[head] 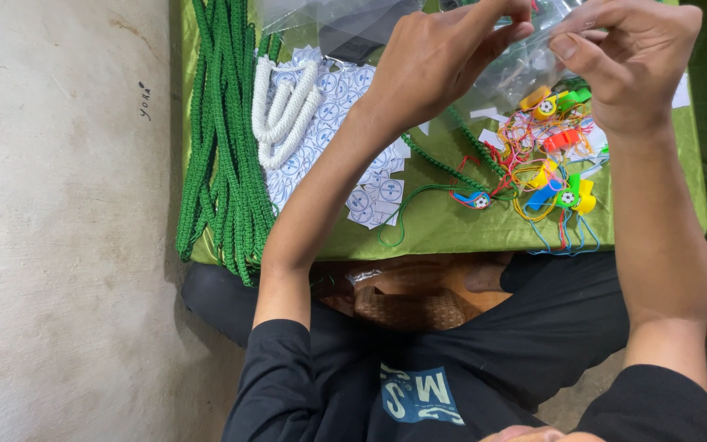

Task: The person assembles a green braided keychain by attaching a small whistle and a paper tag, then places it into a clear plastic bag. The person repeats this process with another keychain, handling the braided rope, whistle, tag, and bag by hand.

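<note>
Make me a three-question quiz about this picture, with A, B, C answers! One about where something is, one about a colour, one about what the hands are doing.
1. Where does the white cord lie?
A. on the paper stickers
B. on the floor
C. in a hand

2. What colour is the table cloth?
A. red
B. green
C. white

3. What are the left hand and right hand doing?
A. resting flat
B. pinching a clear plastic bag
C. holding scissors

Answers: 1 A, the cord rests over the stickers. 2 B, the cloth is green. 3 B, both hands' fingertips grip the bag.
</note>
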